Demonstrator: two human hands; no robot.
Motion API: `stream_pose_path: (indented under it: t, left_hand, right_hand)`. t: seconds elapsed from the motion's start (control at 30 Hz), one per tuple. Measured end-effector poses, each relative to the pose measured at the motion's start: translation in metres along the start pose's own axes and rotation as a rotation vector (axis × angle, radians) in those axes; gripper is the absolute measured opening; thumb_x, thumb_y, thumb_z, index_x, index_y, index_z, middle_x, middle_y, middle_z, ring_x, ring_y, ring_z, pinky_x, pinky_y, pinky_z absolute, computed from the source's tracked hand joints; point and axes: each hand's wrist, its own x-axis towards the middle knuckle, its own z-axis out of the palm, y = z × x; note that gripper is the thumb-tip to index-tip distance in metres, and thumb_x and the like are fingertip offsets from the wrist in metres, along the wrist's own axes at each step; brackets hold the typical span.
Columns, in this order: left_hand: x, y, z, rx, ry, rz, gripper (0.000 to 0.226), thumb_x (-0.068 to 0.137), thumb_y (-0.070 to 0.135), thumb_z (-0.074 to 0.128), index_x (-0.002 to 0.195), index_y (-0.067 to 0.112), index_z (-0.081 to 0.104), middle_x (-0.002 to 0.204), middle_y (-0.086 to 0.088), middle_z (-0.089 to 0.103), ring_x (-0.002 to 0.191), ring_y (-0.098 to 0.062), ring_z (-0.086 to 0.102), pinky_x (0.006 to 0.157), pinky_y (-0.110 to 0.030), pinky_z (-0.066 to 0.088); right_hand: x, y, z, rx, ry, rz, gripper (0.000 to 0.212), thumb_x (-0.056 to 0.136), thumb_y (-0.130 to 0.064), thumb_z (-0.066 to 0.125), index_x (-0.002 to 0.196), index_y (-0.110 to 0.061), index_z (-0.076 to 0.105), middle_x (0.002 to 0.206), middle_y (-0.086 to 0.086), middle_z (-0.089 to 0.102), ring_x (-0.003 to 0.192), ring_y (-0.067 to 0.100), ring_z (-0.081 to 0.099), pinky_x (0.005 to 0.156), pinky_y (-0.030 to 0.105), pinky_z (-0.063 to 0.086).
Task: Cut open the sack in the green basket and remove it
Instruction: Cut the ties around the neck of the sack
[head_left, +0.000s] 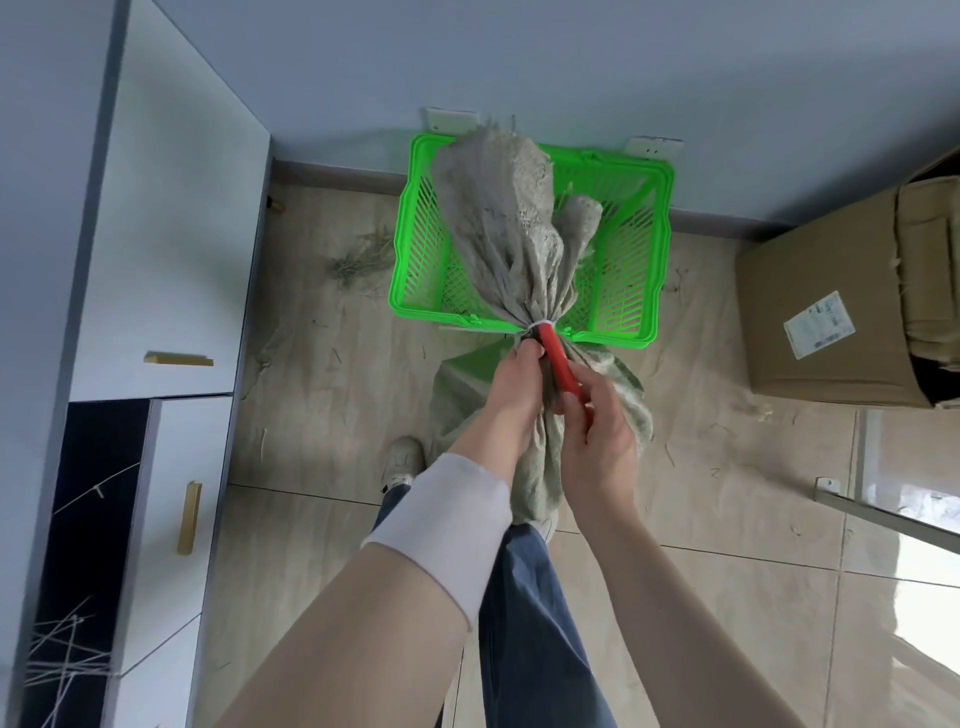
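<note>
Your left hand (511, 384) grips the neck of the grey woven sack (498, 218) lying in the green plastic basket (657, 249); your right hand (602, 431) curls round the red-handled cutter (558, 361). Keep the neck taut; sever only the white tie (535, 326).

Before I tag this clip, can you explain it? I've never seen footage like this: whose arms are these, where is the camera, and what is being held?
No machine here: a person works with bare hands. The one picture comes from a wide-angle camera on their head, looking down, so their arms enter from below. On the tiled floor stands a green basket with a grey sack in it. The left hand grips the sack's bunched neck beside a white tie. The right hand holds a red-handled tool whose tip reaches that tie; its blade is hidden. A cardboard box stands at the right.
</note>
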Motion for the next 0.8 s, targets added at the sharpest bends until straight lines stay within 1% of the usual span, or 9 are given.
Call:
stream_pose_path:
  t: [0.07, 0.13, 0.23, 0.3, 0.4, 0.43, 0.57, 0.67, 0.8]
  left_hand:
    - [-0.006, 0.004, 0.000, -0.153, -0.142, -0.039, 0.036, 0.095, 0.019, 0.034, 0.066, 0.013, 0.054, 0.051, -0.001, 0.059, 0.051, -0.014, 0.058, 0.052, -0.020, 0.047]
    - [-0.003, 0.009, -0.006, -0.281, -0.217, -0.016, 0.041, 0.097, 0.029, 0.031, 0.073, 0.010, 0.058, 0.050, 0.001, 0.064, 0.046, -0.009, 0.061, 0.048, -0.014, 0.049]
    - [0.008, 0.027, -0.013, -0.267, -0.194, 0.031, 0.072, 0.087, 0.065, 0.033, 0.101, 0.002, 0.067, 0.077, -0.010, 0.070, 0.067, -0.017, 0.066, 0.062, -0.021, 0.056]
    - [0.015, 0.033, -0.013, -0.159, -0.174, 0.062, 0.075, 0.074, 0.073, 0.044, 0.099, 0.008, 0.072, 0.086, -0.012, 0.069, 0.073, -0.020, 0.065, 0.070, -0.028, 0.056]
    - [0.018, 0.036, -0.010, -0.212, -0.150, 0.044, 0.057, 0.089, 0.055, 0.043, 0.063, 0.016, 0.075, 0.058, 0.002, 0.066, 0.050, -0.008, 0.061, 0.054, -0.018, 0.051]
    - [0.017, 0.036, -0.008, -0.266, -0.135, 0.012, 0.055, 0.092, 0.049, 0.042, 0.060, 0.016, 0.072, 0.053, 0.004, 0.065, 0.046, -0.006, 0.060, 0.051, -0.017, 0.050]
    - [0.014, 0.031, 0.002, -0.324, -0.062, -0.106, 0.041, 0.097, 0.039, 0.036, 0.076, 0.013, 0.058, 0.048, 0.005, 0.065, 0.040, -0.006, 0.057, 0.047, -0.014, 0.047]
    - [0.009, 0.027, 0.004, -0.311, -0.023, -0.172, 0.042, 0.099, 0.035, 0.033, 0.071, 0.012, 0.055, 0.043, 0.003, 0.063, 0.038, -0.008, 0.057, 0.047, -0.016, 0.047]
    - [0.007, 0.035, 0.007, -0.245, 0.039, -0.170, 0.035, 0.092, 0.017, 0.043, 0.060, 0.009, 0.054, 0.032, -0.001, 0.052, 0.027, -0.013, 0.051, 0.034, -0.012, 0.041]
  right_hand:
    - [0.007, -0.004, -0.002, 0.005, 0.022, 0.007, 0.028, 0.093, -0.012, 0.045, 0.120, -0.015, 0.055, 0.109, 0.002, 0.064, 0.094, 0.026, 0.058, 0.068, 0.026, 0.035]
    - [0.014, -0.010, -0.005, 0.008, 0.023, -0.007, 0.028, 0.092, -0.013, 0.048, 0.119, -0.016, 0.055, 0.097, -0.005, 0.060, 0.082, 0.024, 0.055, 0.066, 0.026, 0.033]
    - [0.019, -0.011, -0.009, -0.036, 0.023, -0.063, 0.027, 0.090, -0.017, 0.053, 0.117, -0.018, 0.057, 0.087, -0.007, 0.057, 0.072, 0.015, 0.048, 0.060, 0.021, 0.029]
    - [0.019, -0.009, -0.011, -0.059, 0.022, -0.084, 0.026, 0.091, -0.018, 0.052, 0.116, -0.018, 0.057, 0.089, -0.001, 0.063, 0.072, 0.018, 0.051, 0.058, 0.023, 0.027]
    - [0.018, -0.006, -0.010, -0.093, 0.025, -0.095, 0.026, 0.092, -0.015, 0.050, 0.117, -0.018, 0.057, 0.098, 0.004, 0.066, 0.083, 0.025, 0.058, 0.060, 0.025, 0.027]
    - [0.017, -0.006, -0.009, -0.100, 0.021, -0.099, 0.027, 0.092, -0.014, 0.050, 0.118, -0.017, 0.057, 0.100, 0.004, 0.066, 0.085, 0.026, 0.059, 0.061, 0.025, 0.029]
    - [0.009, -0.001, -0.004, -0.054, 0.039, -0.083, 0.026, 0.092, -0.012, 0.050, 0.117, -0.013, 0.058, 0.102, 0.004, 0.066, 0.088, 0.029, 0.061, 0.067, 0.027, 0.036]
    - [0.005, -0.001, -0.002, -0.059, 0.052, -0.089, 0.027, 0.092, -0.016, 0.048, 0.117, -0.015, 0.058, 0.108, 0.002, 0.067, 0.093, 0.028, 0.061, 0.071, 0.033, 0.041]
    - [0.013, -0.012, -0.001, -0.064, 0.051, -0.088, 0.026, 0.094, -0.014, 0.047, 0.117, -0.014, 0.058, 0.111, 0.004, 0.066, 0.095, 0.029, 0.060, 0.074, 0.036, 0.043]
